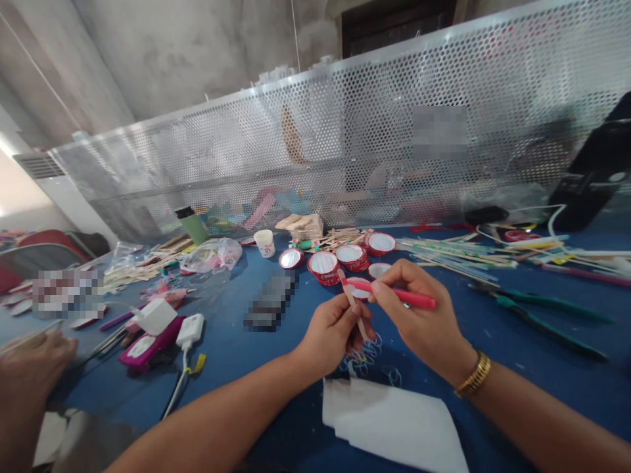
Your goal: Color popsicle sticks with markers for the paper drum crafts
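Note:
My left hand (325, 332) pinches a flat wooden craft stick (346, 284), which points up and away from me. My right hand (424, 322), with a gold bracelet at its wrist, grips a red marker (415, 297). The marker's front end is at the stick's upper part; whether it touches cannot be made out. Beneath my hands lies a tangle of thin pale loops (365, 358). Closer to me sit stacked white paper sheets (394, 424). Just beyond my hands are several round red-rimmed pieces with white tops (324, 264), some piled up.
Green-handled pliers (552, 322) and many thin sticks (453, 256) lie to the right. A dark phone (271, 301), paper cup (265, 243), green bottle (192, 226) and white charger (156, 318) are leftward. Another person's hand (42, 358) is far left. A perforated metal screen (236, 157) stands behind.

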A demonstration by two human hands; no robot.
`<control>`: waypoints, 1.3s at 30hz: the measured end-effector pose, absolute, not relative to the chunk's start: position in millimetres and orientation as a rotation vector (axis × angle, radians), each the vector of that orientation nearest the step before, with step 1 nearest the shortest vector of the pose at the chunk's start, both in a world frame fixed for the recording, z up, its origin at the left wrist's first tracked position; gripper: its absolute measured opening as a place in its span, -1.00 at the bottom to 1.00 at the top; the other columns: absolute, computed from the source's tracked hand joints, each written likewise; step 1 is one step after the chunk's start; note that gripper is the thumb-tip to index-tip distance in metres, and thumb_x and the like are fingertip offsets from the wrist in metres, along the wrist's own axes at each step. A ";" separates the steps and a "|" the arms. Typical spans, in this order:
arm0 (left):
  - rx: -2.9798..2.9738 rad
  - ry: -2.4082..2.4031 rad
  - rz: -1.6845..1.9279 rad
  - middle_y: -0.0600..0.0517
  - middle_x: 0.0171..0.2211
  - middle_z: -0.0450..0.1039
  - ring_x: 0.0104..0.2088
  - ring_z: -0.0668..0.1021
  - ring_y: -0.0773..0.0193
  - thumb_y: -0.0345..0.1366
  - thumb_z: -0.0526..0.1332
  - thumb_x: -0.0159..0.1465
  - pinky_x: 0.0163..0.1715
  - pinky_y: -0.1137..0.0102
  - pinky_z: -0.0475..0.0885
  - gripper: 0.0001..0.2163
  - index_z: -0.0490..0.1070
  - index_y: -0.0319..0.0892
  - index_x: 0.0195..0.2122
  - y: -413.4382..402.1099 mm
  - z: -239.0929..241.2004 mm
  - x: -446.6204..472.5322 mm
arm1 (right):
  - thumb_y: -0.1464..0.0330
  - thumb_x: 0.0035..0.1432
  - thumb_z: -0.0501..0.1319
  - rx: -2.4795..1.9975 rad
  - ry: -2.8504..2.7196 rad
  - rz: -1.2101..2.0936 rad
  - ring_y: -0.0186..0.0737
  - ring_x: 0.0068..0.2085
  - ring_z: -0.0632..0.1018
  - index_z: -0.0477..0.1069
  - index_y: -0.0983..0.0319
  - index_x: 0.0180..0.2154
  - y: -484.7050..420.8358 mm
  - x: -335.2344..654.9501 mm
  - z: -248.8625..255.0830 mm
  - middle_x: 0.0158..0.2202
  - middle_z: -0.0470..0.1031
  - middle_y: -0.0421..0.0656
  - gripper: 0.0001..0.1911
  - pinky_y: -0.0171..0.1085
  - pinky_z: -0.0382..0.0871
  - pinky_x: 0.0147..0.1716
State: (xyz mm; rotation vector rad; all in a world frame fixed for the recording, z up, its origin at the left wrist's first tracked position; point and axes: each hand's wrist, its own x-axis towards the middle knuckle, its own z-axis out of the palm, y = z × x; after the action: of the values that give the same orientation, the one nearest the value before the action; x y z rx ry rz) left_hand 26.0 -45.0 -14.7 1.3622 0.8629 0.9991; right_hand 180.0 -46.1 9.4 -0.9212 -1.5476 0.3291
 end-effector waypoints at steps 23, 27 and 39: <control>1.339 0.877 0.998 0.08 -0.57 0.44 -0.70 0.36 0.46 0.14 0.26 0.14 -0.72 0.55 0.18 -0.56 0.34 -0.20 -0.35 -46.9 -10.9 27.8 | 0.39 0.16 0.19 -0.893 -1.567 0.325 -0.32 -0.46 0.42 0.31 0.20 -0.49 -46.6 180.3 10.6 -0.54 0.37 -0.26 -0.82 -0.29 0.30 -0.41; 1.329 0.891 0.995 0.08 -0.56 0.45 -0.70 0.35 0.46 0.14 0.26 0.13 -0.73 0.54 0.16 -0.56 0.34 -0.20 -0.35 -47.2 -9.2 28.0 | 0.39 0.13 0.22 -0.901 -1.507 0.360 -0.33 -0.48 0.43 0.33 0.20 -0.47 -45.1 181.1 12.5 -0.52 0.41 -0.26 -0.86 -0.30 0.31 -0.45; 1.339 0.899 0.994 0.08 -0.57 0.44 -0.69 0.35 0.46 0.13 0.24 0.16 -0.72 0.53 0.16 -0.58 0.32 -0.19 -0.35 -49.3 -5.6 29.2 | 0.26 0.15 0.31 -0.705 -1.268 0.862 -0.33 -0.43 0.46 0.45 0.19 -0.31 -39.3 181.6 14.1 -0.47 0.44 -0.24 -0.86 -0.30 0.40 -0.42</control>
State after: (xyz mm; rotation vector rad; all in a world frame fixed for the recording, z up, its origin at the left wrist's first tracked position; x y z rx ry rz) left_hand 29.2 -49.3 -5.6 1.3394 0.8995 0.9936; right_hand 181.6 -39.3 14.1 -0.7052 -1.2683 0.8617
